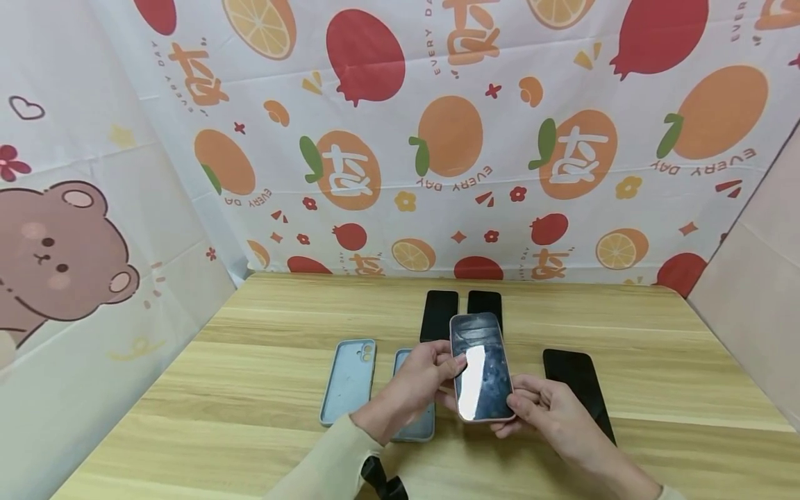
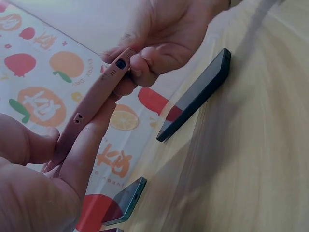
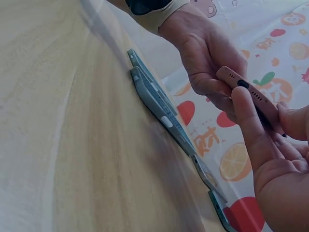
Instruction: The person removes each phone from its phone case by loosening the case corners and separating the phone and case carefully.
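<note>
A phone in a pink case (image 1: 481, 368) is held above the table, its glossy screen up and reflecting light. My left hand (image 1: 425, 375) grips its left side, thumb over the screen edge. At the lower right corner, my right hand (image 1: 553, 410) pinches it between thumb and fingers. The left wrist view shows the pink case (image 2: 91, 104) edge-on, with a charging port cutout near the right fingers. Below the left hand lies a light blue phone case (image 1: 415, 425), partly hidden by the wrist. A dark phone (image 1: 578, 382) lies beside the right hand, partly covered by it.
Another light blue case (image 1: 348, 382) lies further left on the wooden table (image 1: 250, 389). Two dark phones (image 1: 440, 314) lie side by side behind the hands, the right one partly hidden. Fruit-printed cloth (image 1: 400, 229) hangs along the table's back edge.
</note>
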The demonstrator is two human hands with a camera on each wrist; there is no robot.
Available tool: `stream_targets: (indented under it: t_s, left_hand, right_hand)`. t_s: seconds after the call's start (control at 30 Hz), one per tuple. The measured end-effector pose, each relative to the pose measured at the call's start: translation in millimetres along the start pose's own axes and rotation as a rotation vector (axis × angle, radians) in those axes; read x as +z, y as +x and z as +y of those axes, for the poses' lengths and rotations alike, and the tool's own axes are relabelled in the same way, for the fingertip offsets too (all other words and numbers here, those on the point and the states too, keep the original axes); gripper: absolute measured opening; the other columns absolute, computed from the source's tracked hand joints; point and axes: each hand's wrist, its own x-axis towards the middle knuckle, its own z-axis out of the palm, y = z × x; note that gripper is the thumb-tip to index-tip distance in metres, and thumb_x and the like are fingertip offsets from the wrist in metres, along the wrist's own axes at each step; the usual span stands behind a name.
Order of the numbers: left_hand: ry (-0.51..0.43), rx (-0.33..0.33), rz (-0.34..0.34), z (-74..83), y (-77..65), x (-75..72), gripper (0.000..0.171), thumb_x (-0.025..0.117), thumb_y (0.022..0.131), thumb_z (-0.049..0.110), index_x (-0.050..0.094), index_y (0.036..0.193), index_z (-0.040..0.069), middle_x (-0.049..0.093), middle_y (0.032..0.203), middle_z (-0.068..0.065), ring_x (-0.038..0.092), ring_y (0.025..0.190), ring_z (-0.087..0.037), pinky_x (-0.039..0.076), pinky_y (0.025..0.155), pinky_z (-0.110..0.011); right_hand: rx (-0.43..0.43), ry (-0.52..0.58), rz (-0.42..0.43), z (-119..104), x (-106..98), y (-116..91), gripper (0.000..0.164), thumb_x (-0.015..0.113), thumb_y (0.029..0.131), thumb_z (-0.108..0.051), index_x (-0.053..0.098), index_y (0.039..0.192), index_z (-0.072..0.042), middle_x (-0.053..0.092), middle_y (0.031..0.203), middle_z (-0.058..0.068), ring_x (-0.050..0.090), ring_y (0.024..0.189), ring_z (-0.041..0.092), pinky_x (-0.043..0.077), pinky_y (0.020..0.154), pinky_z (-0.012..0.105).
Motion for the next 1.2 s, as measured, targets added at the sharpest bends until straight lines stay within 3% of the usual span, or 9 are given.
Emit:
stream_targets:
  t_s: [0.2, 0.5, 0.63, 0.9, 1.2]
  left_hand:
    - [-0.065, 0.001, -0.015, -2.4, -1.5, -2.1, 0.033, 0.054, 0.102, 0.018, 0.054, 0.127, -0.004, 0.074, 0.098, -0.013, 0.073, 0.078, -0.02, 0.06, 0.055, -0.031]
    - [-0.138, 0.012, -0.066, -3.6, -1.7, -3.8, 0.029, 0.051, 0.104, 0.017, 0.056, 0.124, -0.005, 0.074, 0.089, -0.005, 0.074, 0.08, -0.019, 0.061, 0.06, -0.032]
    - [-0.151, 0.015, -0.063, -4.5, -1.4, -4.8, 0.03, 0.05, 0.104, 0.016, 0.055, 0.125, -0.005, 0.073, 0.088, -0.002, 0.074, 0.078, -0.018, 0.061, 0.059, -0.033]
    - [-0.184, 0.011, -0.055, -6.0, -1.2, -5.9, 0.029, 0.049, 0.105, 0.014, 0.055, 0.126, -0.005, 0.073, 0.092, -0.004, 0.074, 0.08, -0.02, 0.062, 0.062, -0.035]
    - [-0.198, 0.012, -0.102, -5.9, -0.6, -6.1, 0.033, 0.05, 0.104, 0.014, 0.052, 0.13, -0.006, 0.072, 0.092, -0.001, 0.073, 0.077, -0.016, 0.061, 0.059, -0.03]
  right_hand:
    - [-0.098, 0.035, -0.028, 4.9, 2.4, -0.3, 0.041, 0.041, 0.107, -0.009, 0.04, 0.135, 0.02, 0.073, 0.11, 0.014, 0.074, 0.089, 0.028, 0.06, 0.082, 0.042]
    - [-0.191, 0.369, -0.137, 13.8, 4.6, 0.7, 0.036, 0.028, 0.109, -0.004, 0.046, 0.138, 0.007, 0.069, 0.119, 0.012, 0.072, 0.096, 0.019, 0.059, 0.086, 0.033]
    - [-0.191, 0.44, -0.152, 17.0, 6.5, 1.9, 0.037, 0.027, 0.109, -0.004, 0.048, 0.138, 0.002, 0.07, 0.117, 0.01, 0.071, 0.097, 0.018, 0.059, 0.086, 0.03]
    - [-0.224, 0.494, -0.142, 18.5, 12.0, 4.4, 0.037, 0.026, 0.108, -0.001, 0.048, 0.137, 0.004, 0.071, 0.113, 0.011, 0.072, 0.096, 0.019, 0.059, 0.085, 0.029]
    - [-0.186, 0.421, -0.105, 14.3, 11.8, 2.8, 0.032, 0.03, 0.107, -0.001, 0.046, 0.134, 0.008, 0.071, 0.111, 0.012, 0.072, 0.089, 0.018, 0.061, 0.081, 0.032]
